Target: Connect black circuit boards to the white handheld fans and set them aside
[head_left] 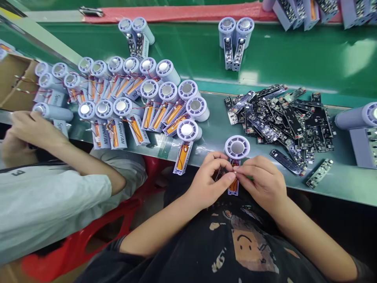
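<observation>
A lilac handheld fan body (237,146) lies at the bench's front edge before me, its round end away from me. Its open handle shows an orange battery (233,186) and thin wires. Over that handle my left hand (210,181) is closed, thumb and fingertips pinched together; what it grips is mostly hidden. My right hand (262,182) meets it fingertip to fingertip, pinching a small white wire connector (235,171). A bit of green shows under the right fingers, too covered to name. Just left sits another open fan body (188,131) with an orange battery.
Loose black circuit boards (279,114) are heaped right of centre, with one board (319,173) nearer me. Rows of fan bodies (122,106) fill the left. Two fans with boards (235,33) stand on the green belt (188,47). A co-worker's hands (32,131) work at far left.
</observation>
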`<control>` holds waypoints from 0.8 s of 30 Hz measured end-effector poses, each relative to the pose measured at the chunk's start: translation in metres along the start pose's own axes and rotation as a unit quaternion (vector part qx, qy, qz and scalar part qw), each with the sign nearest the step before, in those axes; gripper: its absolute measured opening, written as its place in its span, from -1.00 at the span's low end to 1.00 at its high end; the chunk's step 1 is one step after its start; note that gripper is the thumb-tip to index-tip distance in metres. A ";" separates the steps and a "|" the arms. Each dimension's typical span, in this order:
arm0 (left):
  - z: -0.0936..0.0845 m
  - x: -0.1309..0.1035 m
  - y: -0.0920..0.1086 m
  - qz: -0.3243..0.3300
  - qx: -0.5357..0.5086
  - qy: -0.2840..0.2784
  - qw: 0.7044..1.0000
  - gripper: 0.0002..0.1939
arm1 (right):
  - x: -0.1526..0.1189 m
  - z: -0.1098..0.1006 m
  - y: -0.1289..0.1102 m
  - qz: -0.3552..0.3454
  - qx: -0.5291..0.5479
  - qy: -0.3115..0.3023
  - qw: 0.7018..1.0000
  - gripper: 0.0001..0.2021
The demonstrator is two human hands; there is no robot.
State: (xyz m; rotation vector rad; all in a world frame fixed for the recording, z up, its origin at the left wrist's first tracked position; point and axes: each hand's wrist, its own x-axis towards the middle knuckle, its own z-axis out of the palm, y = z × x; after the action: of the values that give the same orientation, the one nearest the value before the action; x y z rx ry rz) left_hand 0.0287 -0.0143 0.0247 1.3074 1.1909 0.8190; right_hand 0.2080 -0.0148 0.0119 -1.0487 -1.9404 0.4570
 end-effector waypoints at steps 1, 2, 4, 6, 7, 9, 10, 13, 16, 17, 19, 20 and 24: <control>0.000 0.001 0.000 0.004 0.004 0.003 1.000 -0.86 | -0.002 0.002 0.000 -0.018 -0.023 0.004 1.000 -0.87; -0.001 0.002 0.000 0.003 0.007 0.005 1.000 -0.86 | -0.004 0.004 0.001 -0.033 -0.043 0.005 0.999 -0.86; -0.001 0.003 -0.002 -0.020 0.000 0.003 1.000 -0.84 | -0.007 0.006 0.002 -0.054 -0.067 -0.002 0.996 -0.83; -0.001 0.004 -0.004 -0.065 -0.032 -0.006 0.997 -0.81 | -0.008 0.008 0.004 -0.053 -0.065 -0.008 0.996 -0.82; -0.001 0.004 -0.004 -0.086 -0.053 -0.008 0.995 -0.78 | -0.009 0.008 0.004 -0.045 -0.061 -0.007 0.997 -0.80; 0.000 0.004 -0.006 -0.109 -0.091 -0.008 0.990 -0.74 | -0.009 0.008 0.004 -0.025 -0.058 -0.001 0.998 -0.78; 0.000 0.004 -0.006 -0.113 -0.104 -0.008 0.988 -0.72 | -0.009 0.009 0.004 -0.017 -0.059 0.004 0.998 -0.77; 0.001 0.004 -0.007 -0.111 -0.125 -0.016 0.986 -0.68 | -0.008 0.010 0.003 -0.004 -0.048 0.012 0.999 -0.77; 0.000 0.004 -0.008 -0.109 -0.139 -0.018 0.984 -0.67 | -0.007 0.012 0.002 0.010 -0.023 0.020 0.999 -0.78; 0.000 0.004 -0.008 -0.109 -0.142 -0.018 0.984 -0.68 | -0.007 0.012 0.002 0.014 -0.019 0.022 1.000 -0.79; -0.001 0.003 -0.008 -0.109 -0.142 -0.015 0.984 -0.72 | -0.005 0.012 0.002 0.018 -0.014 0.023 0.999 -0.82; -0.001 0.003 -0.008 -0.108 -0.141 -0.014 0.984 -0.74 | -0.005 0.013 0.001 0.019 -0.010 0.023 1.000 -0.83; 0.001 0.003 -0.011 -0.103 -0.179 -0.003 0.978 -0.80 | -0.001 0.013 -0.002 0.043 0.010 0.030 0.999 -0.88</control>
State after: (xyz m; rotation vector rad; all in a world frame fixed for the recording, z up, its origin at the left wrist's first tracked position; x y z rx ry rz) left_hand 0.0290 -0.0132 0.0133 0.8769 1.0938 0.8310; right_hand 0.1972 -0.0158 0.0052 -1.1241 -1.8396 0.4857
